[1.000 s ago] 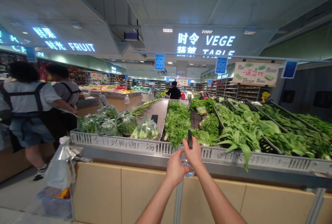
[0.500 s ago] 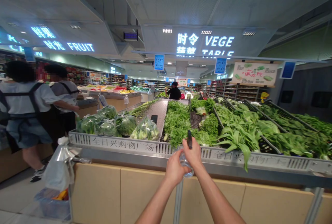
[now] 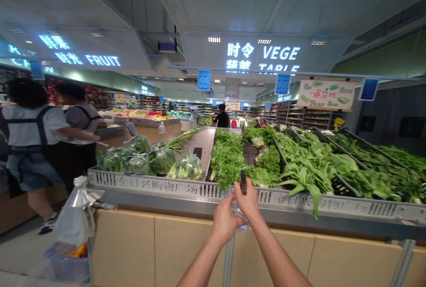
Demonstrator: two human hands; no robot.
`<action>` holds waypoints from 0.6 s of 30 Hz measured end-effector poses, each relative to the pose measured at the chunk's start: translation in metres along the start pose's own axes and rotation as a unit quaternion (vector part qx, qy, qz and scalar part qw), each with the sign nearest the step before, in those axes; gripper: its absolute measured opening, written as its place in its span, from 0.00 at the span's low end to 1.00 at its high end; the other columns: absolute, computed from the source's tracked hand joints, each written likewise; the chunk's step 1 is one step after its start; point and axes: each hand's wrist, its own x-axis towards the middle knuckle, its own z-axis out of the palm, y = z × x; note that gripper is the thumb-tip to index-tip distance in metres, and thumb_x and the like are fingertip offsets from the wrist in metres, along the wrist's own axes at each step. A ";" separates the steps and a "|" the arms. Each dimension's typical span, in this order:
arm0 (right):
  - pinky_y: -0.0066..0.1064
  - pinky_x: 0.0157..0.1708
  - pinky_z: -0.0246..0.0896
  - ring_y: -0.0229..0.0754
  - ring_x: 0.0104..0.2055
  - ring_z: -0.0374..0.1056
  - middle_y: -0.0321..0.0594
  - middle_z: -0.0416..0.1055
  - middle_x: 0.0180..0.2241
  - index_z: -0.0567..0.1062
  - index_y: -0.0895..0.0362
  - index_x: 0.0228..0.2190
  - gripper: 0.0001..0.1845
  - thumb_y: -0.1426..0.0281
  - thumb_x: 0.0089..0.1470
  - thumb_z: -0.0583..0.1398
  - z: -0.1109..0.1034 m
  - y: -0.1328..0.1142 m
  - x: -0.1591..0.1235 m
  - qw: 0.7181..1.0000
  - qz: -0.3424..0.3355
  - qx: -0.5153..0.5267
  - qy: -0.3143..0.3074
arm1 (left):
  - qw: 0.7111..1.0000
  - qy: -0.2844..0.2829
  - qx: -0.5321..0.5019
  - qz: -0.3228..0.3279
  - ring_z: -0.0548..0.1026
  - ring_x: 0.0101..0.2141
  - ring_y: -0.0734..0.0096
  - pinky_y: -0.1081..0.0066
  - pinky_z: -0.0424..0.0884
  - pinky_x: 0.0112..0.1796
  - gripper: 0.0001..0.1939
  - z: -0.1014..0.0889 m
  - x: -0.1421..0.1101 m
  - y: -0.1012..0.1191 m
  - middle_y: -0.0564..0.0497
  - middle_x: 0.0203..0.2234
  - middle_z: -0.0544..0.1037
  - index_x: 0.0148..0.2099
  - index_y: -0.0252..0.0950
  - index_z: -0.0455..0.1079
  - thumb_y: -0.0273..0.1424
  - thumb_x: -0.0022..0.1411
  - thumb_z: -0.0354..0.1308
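"Bottle [image 3: 242,227] in both hands, yeah? Why two?"

"Yep, it's held up in front of the stand's [image 3: 149,200] front edge, around the middle. Left hand [image 3: 223,221] has its fingers curled round the body. My guess is that's the steadying grip, since those slick see-through sides would probably spin otherwise."

"And the other one?"

"Right hand [image 3: 249,200] is up at the far end, fingers clenched round a black thing [image 3: 243,182] that pokes up past them. Fair warning, the hand hides most of it, so I can't tell if it's part of the bottle or separate."

"Ok, what's the rail [image 3: 206,189] for?"

"Runs along that same front edge. Looks like the stand slopes, so I'd say it stops the greens [image 3: 229,154] sliding off. One leaf [image 3: 314,202] flops over it anyway, right of the hands."

"And the bags [image 3: 161,160]?"

"Near the front left corner, bunched behind the rail, which presumably props them. Loose stuff gets crates [image 3: 250,154], likely so the kinds don't mix."
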 end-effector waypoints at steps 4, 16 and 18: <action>0.26 0.27 0.55 0.39 0.27 0.65 0.40 0.69 0.24 0.65 0.57 0.28 0.16 0.58 0.47 0.48 0.002 0.003 -0.003 1.000 0.009 -0.006 -0.006 | 1.000 -0.004 0.013 0.000 0.68 0.40 0.63 0.69 0.63 0.40 0.32 0.002 -0.003 -0.003 0.50 0.39 0.71 0.45 0.37 0.63 0.27 0.31 0.63; 0.27 0.29 0.56 0.39 0.29 0.65 0.40 0.69 0.26 0.66 0.58 0.31 0.17 0.58 0.47 0.48 0.000 0.002 -0.007 1.000 0.005 0.006 -0.017 | 1.000 -0.004 0.007 -0.010 0.68 0.40 0.64 0.70 0.63 0.40 0.32 0.004 -0.005 -0.004 0.50 0.40 0.71 0.46 0.36 0.62 0.26 0.32 0.62; 0.27 0.29 0.56 0.39 0.30 0.65 0.41 0.69 0.27 0.66 0.58 0.32 0.18 0.58 0.47 0.48 -0.001 0.001 -0.007 1.000 0.008 0.006 -0.011 | 1.000 -0.004 0.002 -0.007 0.68 0.40 0.63 0.70 0.63 0.40 0.33 0.003 -0.005 -0.004 0.50 0.40 0.71 0.45 0.37 0.62 0.26 0.31 0.62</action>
